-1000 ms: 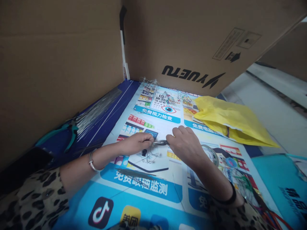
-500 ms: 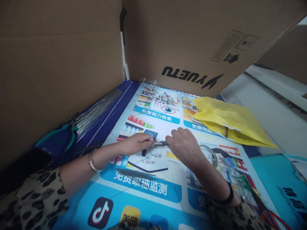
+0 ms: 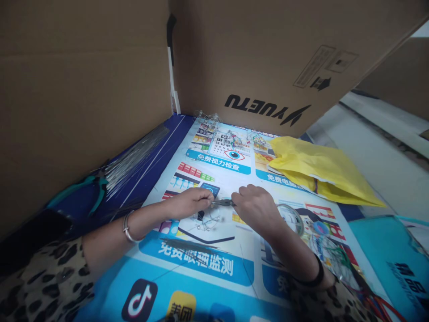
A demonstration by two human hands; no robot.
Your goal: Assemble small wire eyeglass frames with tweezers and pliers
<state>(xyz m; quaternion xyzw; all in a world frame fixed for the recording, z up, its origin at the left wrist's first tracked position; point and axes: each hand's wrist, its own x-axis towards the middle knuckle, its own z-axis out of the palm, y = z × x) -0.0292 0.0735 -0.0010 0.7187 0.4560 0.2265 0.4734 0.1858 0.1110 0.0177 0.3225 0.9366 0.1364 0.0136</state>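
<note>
My right hand (image 3: 256, 209) is closed in a fist around a pair of metal pliers (image 3: 224, 203), with the jaws pointing left. Pinched in the fingers of my left hand (image 3: 191, 202) is a thin wire piece with small clear beads (image 3: 208, 227), which dangles below the fingertips in a loop. The plier tips meet the wire right at the left fingertips; the exact contact point is hidden. Below the hands, a small bunch of dark straight wires (image 3: 191, 245) lies on the printed poster sheet (image 3: 234, 241).
Cardboard walls (image 3: 268, 58) enclose the left and back. Teal-handled cutters (image 3: 72, 190) and a bundle of straight wires (image 3: 136, 154) lie left. A yellow bag (image 3: 325, 167), a tape roll (image 3: 291, 219) and tangled wires (image 3: 330, 255) are on the right. Wire pieces (image 3: 231, 139) lie at the back.
Both hands keep their grips and barely move. The right fist and pliers have turned slightly, and the beaded wire has shifted a little. The whole view has moved slightly.
</note>
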